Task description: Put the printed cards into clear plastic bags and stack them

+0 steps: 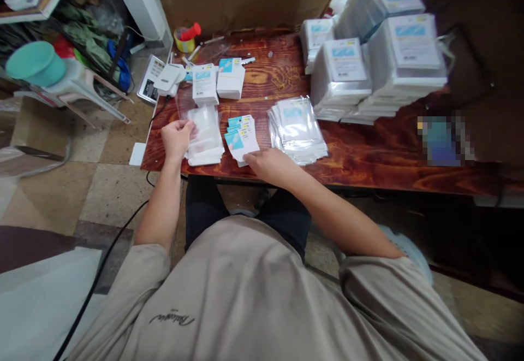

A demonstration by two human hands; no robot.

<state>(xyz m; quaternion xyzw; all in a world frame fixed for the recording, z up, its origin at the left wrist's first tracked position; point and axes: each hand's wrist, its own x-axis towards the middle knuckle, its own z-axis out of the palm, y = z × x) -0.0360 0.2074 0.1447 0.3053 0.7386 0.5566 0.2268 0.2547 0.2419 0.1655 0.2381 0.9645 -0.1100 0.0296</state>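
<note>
My left hand [178, 136] is closed at the left edge of a stack of clear plastic bags [206, 137], its thumb and fingertips pinching thin clear film. Over on the other side, my right hand [272, 165] has its fingertips on the lower corner of a blue-and-white printed card [241, 141], thumb and finger together at its edge. That card lies on top of several similar overlapping cards, fanned out. Just right of the cards is a pile of filled clear packets [297, 126]. Behind the bags stand a stack of white labelled cards [204, 82] and a stack of blue-and-white cards [230, 78].
Tall stacks of packed bags [405, 49] rise at the table's back right. Rubber bands [285, 78] lie mid-table. A tape roll [184, 40] with a red object, and a white device [169, 79] sit at the left. A cardboard panel [249, 0] stands behind the table.
</note>
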